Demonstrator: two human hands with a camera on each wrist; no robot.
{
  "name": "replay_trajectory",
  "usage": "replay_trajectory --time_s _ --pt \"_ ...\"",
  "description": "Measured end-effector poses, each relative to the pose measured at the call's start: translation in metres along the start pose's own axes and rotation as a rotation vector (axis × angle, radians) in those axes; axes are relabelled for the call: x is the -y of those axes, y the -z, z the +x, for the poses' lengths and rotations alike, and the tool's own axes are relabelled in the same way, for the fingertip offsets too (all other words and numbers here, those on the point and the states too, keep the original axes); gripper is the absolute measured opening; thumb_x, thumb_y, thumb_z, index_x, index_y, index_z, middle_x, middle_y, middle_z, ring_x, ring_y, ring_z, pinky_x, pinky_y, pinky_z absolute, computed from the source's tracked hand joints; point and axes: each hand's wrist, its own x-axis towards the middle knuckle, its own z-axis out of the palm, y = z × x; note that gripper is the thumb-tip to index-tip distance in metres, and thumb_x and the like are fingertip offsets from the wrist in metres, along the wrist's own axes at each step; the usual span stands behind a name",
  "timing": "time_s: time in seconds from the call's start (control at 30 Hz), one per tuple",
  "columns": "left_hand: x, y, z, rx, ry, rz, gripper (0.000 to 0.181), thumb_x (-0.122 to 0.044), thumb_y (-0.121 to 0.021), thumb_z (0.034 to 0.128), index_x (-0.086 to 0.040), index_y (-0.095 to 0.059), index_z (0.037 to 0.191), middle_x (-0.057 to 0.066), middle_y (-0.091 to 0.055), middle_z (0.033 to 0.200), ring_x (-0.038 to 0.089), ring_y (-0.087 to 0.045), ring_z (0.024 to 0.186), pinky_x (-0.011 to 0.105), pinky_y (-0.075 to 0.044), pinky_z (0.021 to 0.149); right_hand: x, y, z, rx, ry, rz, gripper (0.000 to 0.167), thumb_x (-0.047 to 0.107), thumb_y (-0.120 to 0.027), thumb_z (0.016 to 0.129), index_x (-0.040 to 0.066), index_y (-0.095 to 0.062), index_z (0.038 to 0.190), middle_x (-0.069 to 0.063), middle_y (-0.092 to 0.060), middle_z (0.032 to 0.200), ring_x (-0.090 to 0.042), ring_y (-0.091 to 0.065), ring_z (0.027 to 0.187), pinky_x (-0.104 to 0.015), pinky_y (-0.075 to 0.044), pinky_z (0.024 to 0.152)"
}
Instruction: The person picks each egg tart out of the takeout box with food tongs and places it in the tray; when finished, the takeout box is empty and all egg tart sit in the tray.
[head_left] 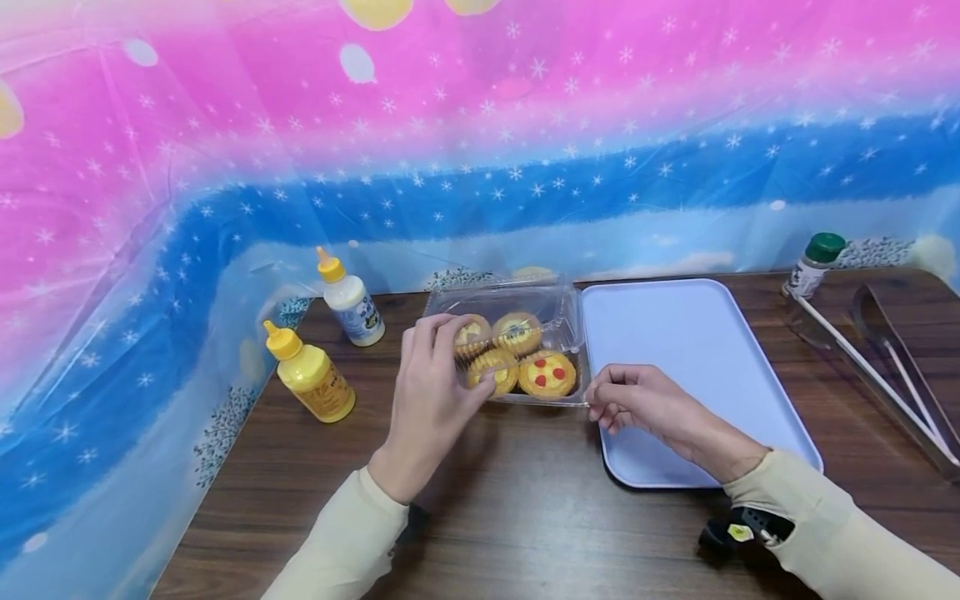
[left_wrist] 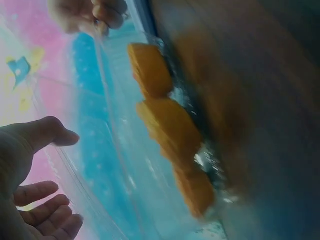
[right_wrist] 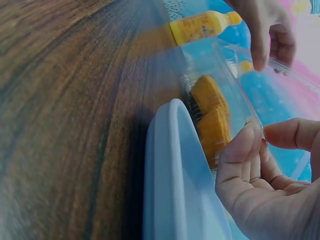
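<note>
A clear hinged plastic container (head_left: 510, 293) lies on the table with its lid raised at the back, holding several round tarts (head_left: 547, 374), one dotted red. Over its left side is my left hand (head_left: 427, 400), thumb and fingers spread apart; the left wrist view shows this hand (left_wrist: 37, 185) beside the clear plastic with nothing gripped. My right hand (head_left: 652, 410) is at the front right corner. Seen from the right wrist, the thumb and forefinger of this hand (right_wrist: 272, 175) pinch the container's clear edge.
A pale blue tray (head_left: 675, 358) adjoins the container's right side. Left of the container stand a yellow bottle (head_left: 318, 387) and a white bottle (head_left: 354, 310) with a yellow cap. At the right are a green-capped shaker (head_left: 812, 271) and metal tongs (head_left: 870, 375).
</note>
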Motion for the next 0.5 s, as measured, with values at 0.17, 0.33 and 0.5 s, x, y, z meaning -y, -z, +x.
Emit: replay_trajectory --time_s 0.17,0.33,0.5 --pt "0.014 0.004 -0.010 0.017 0.093 0.007 0.075 -0.012 -0.098 0.0682 0.008 -0.063 0.131 0.022 -0.059 0.129 0.038 -0.055 0.112 0.046 -0.056 0.094 -0.003 -0.002 0.000 0.009 -0.001 0.006 0.017 0.010 -0.058 0.101 -0.006 -0.065 0.103 -0.013 -0.065 0.091 -0.020 -0.061 0.079 -0.029 -0.058 0.070" --pt "0.023 0.005 -0.016 0.029 0.174 0.009 0.085 -0.022 -0.099 0.0698 0.010 -0.060 0.137 0.023 -0.059 0.135 0.038 -0.055 0.120 0.049 -0.055 0.101 -0.005 -0.003 0.001 0.009 -0.004 0.012 0.014 0.010 -0.058 0.101 -0.003 -0.064 0.099 -0.013 -0.064 0.090 -0.020 -0.059 0.077 -0.028 -0.056 0.068" --pt "0.026 0.007 -0.016 0.043 0.269 0.026 0.097 -0.036 -0.099 0.0723 0.012 -0.054 0.143 0.028 -0.058 0.138 0.043 -0.055 0.123 0.055 -0.053 0.103 -0.004 -0.005 0.001 0.004 -0.010 0.013 0.013 0.010 -0.058 0.100 -0.002 -0.063 0.099 -0.013 -0.064 0.090 -0.020 -0.059 0.078 -0.028 -0.056 0.068"
